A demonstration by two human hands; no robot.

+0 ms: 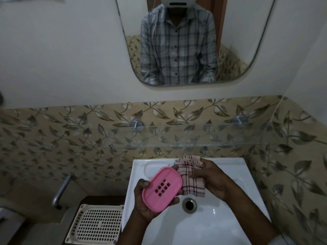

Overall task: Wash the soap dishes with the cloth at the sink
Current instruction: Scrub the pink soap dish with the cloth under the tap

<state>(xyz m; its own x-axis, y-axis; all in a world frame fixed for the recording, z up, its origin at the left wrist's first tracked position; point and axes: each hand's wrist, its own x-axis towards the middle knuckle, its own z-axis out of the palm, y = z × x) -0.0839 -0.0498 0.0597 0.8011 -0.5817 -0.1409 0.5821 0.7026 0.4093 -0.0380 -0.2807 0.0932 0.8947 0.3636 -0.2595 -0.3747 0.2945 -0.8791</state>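
Observation:
Over the white sink (221, 214), my left hand (146, 206) grips a pink oval soap dish (161, 189) with several drain slots in its middle, tilted toward me. My right hand (212, 179) holds a folded pink checked cloth (190, 175) right beside the dish's far right edge; the cloth touches or nearly touches the dish. The tap is hidden behind the cloth and hands.
The drain (189, 204) lies below the hands. A white perforated tray (96, 225) sits on a dark stand left of the sink. A metal pipe (61, 190) juts from the left wall. A glass shelf (194, 137) hangs above the sink, under a mirror (185, 41).

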